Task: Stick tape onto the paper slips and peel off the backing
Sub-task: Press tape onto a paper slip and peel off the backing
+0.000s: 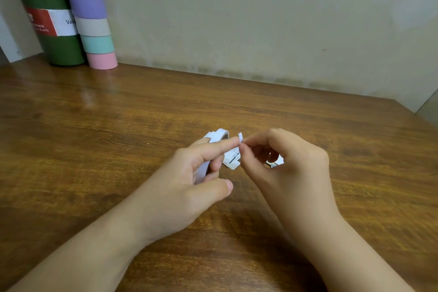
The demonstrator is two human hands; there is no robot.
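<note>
Wooden table (118,125), brown grain, set against a pale wall (260,19). Left hand (189,180): fingers curled round a white tape roll (219,136), the roll looped over the fingers and held above the table, forefinger stretched toward the right hand. Right hand (291,166): thumb and forefinger pinched on a small white tape end (240,137), which stands up between the two hands' fingertips; other fingers loosely curled. The fingertips of both hands meet at this tab. Paper slips (233,159): a few white printed pieces, lying on the table directly below and between the hands, partly hidden by the fingers; a further piece (277,162) shows under the right palm, its nature unclear. Far left corner, against the wall: a green bottle (47,19) with a red-and-white label, upright; touching or just beside it, a leaning stack of tape rolls (91,16) in teal, grey, purple and pink, the pink one lowest on the table.
</note>
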